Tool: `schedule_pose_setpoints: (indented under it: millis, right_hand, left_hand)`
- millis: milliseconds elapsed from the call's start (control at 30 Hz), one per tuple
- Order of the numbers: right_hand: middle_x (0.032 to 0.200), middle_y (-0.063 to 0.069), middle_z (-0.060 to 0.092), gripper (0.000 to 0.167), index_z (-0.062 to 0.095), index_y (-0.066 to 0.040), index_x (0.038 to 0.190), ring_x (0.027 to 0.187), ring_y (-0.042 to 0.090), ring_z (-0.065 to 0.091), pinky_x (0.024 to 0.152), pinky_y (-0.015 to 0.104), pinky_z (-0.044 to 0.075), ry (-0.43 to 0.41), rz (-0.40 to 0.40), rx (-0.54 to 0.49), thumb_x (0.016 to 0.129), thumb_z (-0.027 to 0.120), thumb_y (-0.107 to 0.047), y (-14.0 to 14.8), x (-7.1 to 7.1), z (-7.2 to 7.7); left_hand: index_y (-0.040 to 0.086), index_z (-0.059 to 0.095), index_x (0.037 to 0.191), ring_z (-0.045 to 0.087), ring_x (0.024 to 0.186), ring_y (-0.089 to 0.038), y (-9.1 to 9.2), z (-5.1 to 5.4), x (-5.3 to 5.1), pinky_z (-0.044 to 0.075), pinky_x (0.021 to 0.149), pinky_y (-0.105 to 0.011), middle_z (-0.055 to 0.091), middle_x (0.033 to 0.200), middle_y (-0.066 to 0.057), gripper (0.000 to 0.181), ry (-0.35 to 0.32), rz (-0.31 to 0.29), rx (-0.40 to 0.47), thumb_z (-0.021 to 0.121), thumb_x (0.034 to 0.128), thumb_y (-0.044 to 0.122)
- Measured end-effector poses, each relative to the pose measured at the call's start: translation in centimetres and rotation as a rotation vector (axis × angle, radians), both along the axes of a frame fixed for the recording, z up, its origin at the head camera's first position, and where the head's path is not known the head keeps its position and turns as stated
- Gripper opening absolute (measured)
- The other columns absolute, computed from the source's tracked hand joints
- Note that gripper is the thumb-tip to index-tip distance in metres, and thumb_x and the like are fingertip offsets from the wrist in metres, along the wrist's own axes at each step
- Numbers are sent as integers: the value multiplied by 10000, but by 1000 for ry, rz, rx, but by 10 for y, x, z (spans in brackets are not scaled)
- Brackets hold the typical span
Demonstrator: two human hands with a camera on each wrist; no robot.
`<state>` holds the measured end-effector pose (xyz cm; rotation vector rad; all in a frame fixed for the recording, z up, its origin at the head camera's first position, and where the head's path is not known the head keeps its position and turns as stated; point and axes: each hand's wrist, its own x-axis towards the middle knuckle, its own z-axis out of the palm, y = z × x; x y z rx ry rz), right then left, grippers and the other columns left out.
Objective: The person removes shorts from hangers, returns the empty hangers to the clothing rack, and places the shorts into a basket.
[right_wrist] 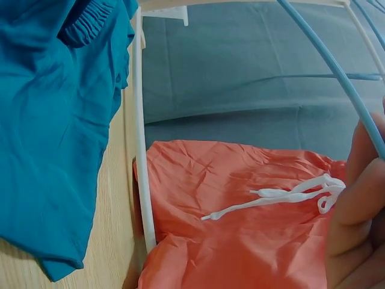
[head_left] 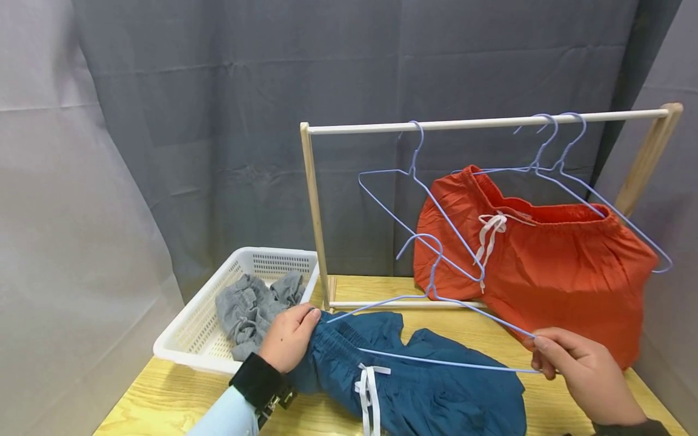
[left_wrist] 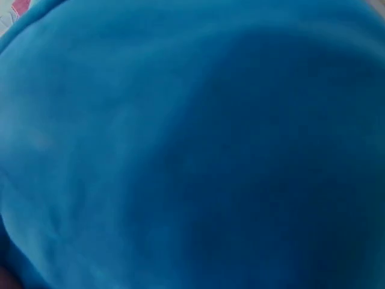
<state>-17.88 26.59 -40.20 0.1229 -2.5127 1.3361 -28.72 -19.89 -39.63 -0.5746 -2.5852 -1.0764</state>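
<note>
My left hand [head_left: 290,339] grips the waistband end of a pair of dark blue shorts [head_left: 463,393] with a white drawstring, above the wooden table. The blue cloth fills nearly all of the left wrist view. My right hand [head_left: 586,369] pinches the right corner of a light purple wire hanger [head_left: 480,309]. That hanger's left end goes inside the shorts' waistband, and its hook points up. In the right wrist view, curled fingers [right_wrist: 355,223] hold the hanger wire, with the shorts [right_wrist: 60,132] off to the left.
Behind my hands stands a rack with a white rail [head_left: 469,125]. Orange shorts [head_left: 567,272] hang there at the right, near two hangers. Another hanger [head_left: 382,203] hangs bare farther left. A white basket [head_left: 191,327] holds crumpled grey cloth [head_left: 251,309] at the left.
</note>
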Motion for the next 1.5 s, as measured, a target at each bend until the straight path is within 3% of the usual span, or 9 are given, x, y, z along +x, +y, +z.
schedule_pose_setpoints:
  millis: [367, 567, 1100, 1300, 1500]
  right_hand:
    - [751, 59, 612, 229, 677, -47, 1039, 695, 176, 573, 545, 311, 394, -8, -80, 37, 1063, 555, -240, 2, 2, 2]
    - [738, 53, 610, 241, 685, -30, 1024, 687, 163, 570, 560, 285, 425, 7, -144, 45, 1054, 574, -241, 6, 4, -1]
    - [734, 49, 627, 224, 698, -48, 1011, 689, 149, 573, 592, 241, 436, 69, -180, 30, 1047, 588, -239, 14, 7, -9]
    - [751, 32, 637, 271, 699, -41, 1019, 697, 135, 577, 578, 242, 439, 26, -222, 21, 1050, 578, -281, 23, 8, -10]
    - [740, -28, 655, 237, 713, -19, 995, 674, 77, 593, 579, 182, 466, 49, -262, -37, 1053, 569, -198, 34, 11, -12]
  left_hand:
    - [197, 691, 963, 634, 873, -164, 1, 4, 1, 497, 793, -423, 653, 900, 50, 144, -56, 43, -101, 577, 1037, 245]
    - [173, 699, 996, 619, 891, -153, 1, 3, 1, 492, 811, -409, 650, 945, 55, 76, -85, 48, -65, 637, 993, 216]
    - [200, 693, 1017, 570, 875, -118, 3, 4, 4, 484, 780, -359, 586, 950, 77, 58, -87, 35, -36, 678, 962, 189]
    - [202, 692, 1033, 562, 881, -102, 3, 4, 4, 482, 782, -351, 576, 950, 100, 78, -85, 25, -45, 686, 956, 189]
    - [205, 690, 1035, 557, 885, -103, 2, 3, 4, 482, 789, -356, 575, 950, 102, 75, -100, 23, -48, 677, 961, 208]
